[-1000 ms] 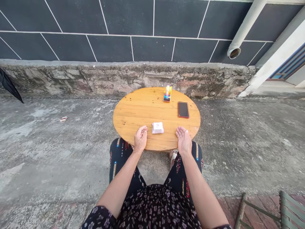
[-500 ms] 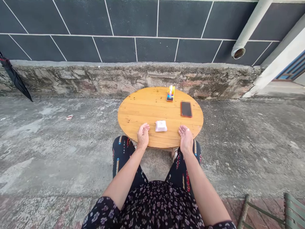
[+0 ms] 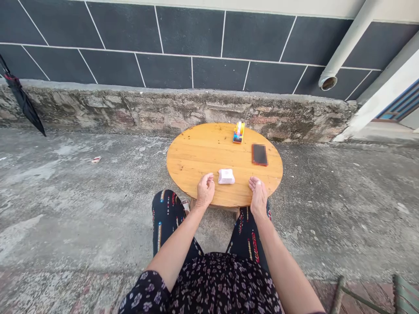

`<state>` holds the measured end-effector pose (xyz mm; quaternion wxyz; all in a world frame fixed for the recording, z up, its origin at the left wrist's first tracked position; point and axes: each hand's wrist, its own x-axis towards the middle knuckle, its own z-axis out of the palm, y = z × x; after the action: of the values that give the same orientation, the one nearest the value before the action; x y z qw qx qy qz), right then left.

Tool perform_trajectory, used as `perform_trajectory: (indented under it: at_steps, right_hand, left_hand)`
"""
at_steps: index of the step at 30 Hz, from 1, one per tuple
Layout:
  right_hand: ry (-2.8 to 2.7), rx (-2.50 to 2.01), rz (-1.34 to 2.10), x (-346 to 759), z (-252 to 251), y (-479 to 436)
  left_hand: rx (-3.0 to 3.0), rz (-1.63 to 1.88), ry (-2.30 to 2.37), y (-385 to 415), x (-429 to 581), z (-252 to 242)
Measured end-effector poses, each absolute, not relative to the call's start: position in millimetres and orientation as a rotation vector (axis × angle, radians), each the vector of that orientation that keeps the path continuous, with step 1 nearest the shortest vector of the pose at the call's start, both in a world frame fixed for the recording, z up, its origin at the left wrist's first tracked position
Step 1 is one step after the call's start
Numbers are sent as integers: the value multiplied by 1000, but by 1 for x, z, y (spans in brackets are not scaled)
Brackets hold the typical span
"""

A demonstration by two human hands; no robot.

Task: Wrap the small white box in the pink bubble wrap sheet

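Observation:
A small packet in white and pale pink wrapping [image 3: 226, 176] lies near the front of the round wooden table [image 3: 196, 152]. Just left of it, my left hand [image 3: 206, 190] is held with loosely bent fingers and nothing in it; a gap separates it from the packet. On the packet's other side, farther off, my right hand [image 3: 259, 194] is open, its fingers stretched forward and its palm turned inward. It is empty too. A yellow, blue and red tape dispenser [image 3: 238, 132] stands at the table's back edge. A flat dark rectangle with an orange-red rim [image 3: 259, 155], blurred by pixels, lies right of it.
Behind the table runs a rough stone ledge [image 3: 147, 111] below a dark tiled wall. A pipe [image 3: 340, 48] comes down at the right. A folded black umbrella [image 3: 26, 102] leans at the left. Part of a chair [image 3: 406, 292] shows at lower right.
The view has shifted slightly, so the table sits a little lower and farther right. My left hand has come a bit closer to the packet, its fingers more bent. The packet has not visibly moved.

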<state>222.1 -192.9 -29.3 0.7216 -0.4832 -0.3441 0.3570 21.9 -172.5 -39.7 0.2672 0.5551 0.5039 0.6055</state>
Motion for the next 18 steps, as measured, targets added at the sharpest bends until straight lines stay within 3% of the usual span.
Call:
perform_trajectory:
  at_steps: [18]
  right_hand:
    - [-831,-1070,809,173,-25,-170]
  left_hand:
    - [1908,1254,1433,-178,25,-24]
